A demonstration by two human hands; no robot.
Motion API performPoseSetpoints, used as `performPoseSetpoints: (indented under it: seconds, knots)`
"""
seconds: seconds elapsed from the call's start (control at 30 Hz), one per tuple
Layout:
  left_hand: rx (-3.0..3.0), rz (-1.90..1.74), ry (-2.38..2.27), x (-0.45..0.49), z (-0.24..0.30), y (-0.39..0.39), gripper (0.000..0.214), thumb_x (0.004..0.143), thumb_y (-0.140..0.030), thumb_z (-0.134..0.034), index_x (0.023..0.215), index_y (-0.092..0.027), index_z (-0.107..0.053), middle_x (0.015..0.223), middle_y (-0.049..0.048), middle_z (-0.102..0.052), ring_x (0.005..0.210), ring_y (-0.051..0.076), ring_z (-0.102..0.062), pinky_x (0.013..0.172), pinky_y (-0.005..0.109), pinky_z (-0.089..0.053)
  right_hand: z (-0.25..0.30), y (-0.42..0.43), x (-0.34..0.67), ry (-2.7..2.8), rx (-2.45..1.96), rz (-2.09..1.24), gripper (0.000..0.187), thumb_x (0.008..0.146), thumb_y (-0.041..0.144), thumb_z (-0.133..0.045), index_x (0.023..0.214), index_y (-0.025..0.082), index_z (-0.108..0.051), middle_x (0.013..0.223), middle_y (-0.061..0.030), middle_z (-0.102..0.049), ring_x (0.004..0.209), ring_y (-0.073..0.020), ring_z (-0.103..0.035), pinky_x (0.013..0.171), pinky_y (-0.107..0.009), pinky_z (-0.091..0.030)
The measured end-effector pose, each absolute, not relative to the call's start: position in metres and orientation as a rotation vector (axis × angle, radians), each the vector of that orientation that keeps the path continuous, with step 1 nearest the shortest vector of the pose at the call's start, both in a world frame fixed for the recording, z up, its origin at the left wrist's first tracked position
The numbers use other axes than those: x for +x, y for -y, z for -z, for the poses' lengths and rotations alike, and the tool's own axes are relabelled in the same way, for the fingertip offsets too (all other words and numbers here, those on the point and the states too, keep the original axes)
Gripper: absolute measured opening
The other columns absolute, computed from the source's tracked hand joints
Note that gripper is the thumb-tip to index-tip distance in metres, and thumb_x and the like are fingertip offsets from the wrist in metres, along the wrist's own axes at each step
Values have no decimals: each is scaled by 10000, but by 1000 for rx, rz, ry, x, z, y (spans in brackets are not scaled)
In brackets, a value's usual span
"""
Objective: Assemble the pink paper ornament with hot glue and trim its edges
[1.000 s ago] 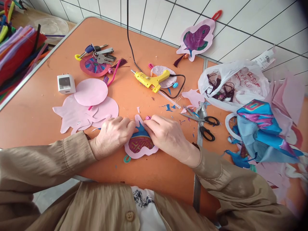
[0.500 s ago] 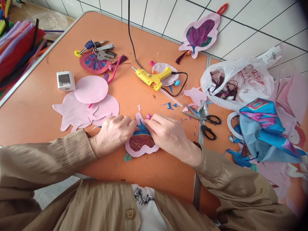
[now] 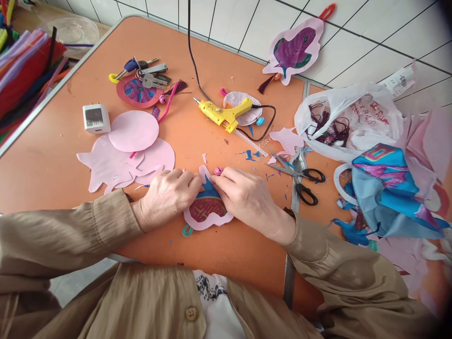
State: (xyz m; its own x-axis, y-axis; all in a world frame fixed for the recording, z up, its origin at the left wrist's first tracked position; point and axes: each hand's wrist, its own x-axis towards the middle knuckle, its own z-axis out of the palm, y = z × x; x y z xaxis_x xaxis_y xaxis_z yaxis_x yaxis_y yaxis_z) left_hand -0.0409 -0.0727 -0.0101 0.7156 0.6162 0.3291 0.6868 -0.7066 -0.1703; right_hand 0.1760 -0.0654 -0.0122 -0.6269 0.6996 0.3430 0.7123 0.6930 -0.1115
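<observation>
Head view: the left hand [image 3: 169, 194] is curling nearly closed against the left side of the pink-bordered cutout [image 3: 208, 208], its fingertips hidden, so its grip cannot be told; the right hand [image 3: 245, 195] is pinching the right side beside a pink bell [image 3: 218, 171]. The cutout is lying toward the table's [image 3: 212, 249] near edge. Compared with a second ago, both hands are keeping their places, so work is apparently remaining at this spot.

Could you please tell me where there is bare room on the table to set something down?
Left of the white adapter and pink cutouts, the orange table is bare save for specks; a smaller patch lies between the keys and black cord. It is crowded right of the right hand, with scissors, blue scraps and plastic bag.
</observation>
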Motion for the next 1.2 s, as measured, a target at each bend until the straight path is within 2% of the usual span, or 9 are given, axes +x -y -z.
performPoseSetpoints:
  seconds: [0.23,0.4,0.57,0.87,1.07,1.2]
  knots:
    - [-2610,406,1015,-39,8,72,245,975,-90,-556,743,-151,-608,583,0,-568,492,153,-509,439,301,-264,13,66,175,2562,-1113,38,283,1027,154,-537,853,148,-760,697,-28,-576,602,-142,-447,582,-302,-313]
    - [-2600,365,987,-40,8,73,203,953,-60,-566,785,-150,-635,594,-6,-578,508,146,-537,433,289,-309,11,66,176,2565,-1113,32,333,1064,196,-482,898,149,-767,694,-30,-570,606,-143,-436,589,-305,-309]
    - [-2633,334,987,-39,9,73,151,962,-50,-545,941,-127,-674,605,-12,-594,522,149,-558,420,286,-306,11,66,176,2570,-1109,26,319,1060,192,-494,897,141,-764,704,-31,-575,612,-144,-444,592,-306,-318]
    - [-2702,290,953,-40,11,71,185,958,-10,-507,931,-129,-645,628,-11,-615,540,157,-591,433,291,-371,11,66,176,2556,-1116,42,312,1047,171,-505,839,151,-737,689,-17,-557,599,-133,-429,595,-301,-325]
    - [-2714,294,958,-39,10,71,201,969,-12,-489,918,-116,-653,629,5,-622,541,167,-600,431,293,-375,12,65,177,2524,-1101,3,254,1045,182,-529,1020,151,-780,706,-16,-590,610,-132,-473,594,-295,-347]
    - [-2756,230,990,-39,10,71,237,972,-2,-455,910,-120,-651,641,16,-628,553,169,-604,434,295,-389,12,65,176,2563,-1109,2,305,1067,197,-479,1115,160,-779,712,-20,-584,611,-129,-476,584,-296,-343]
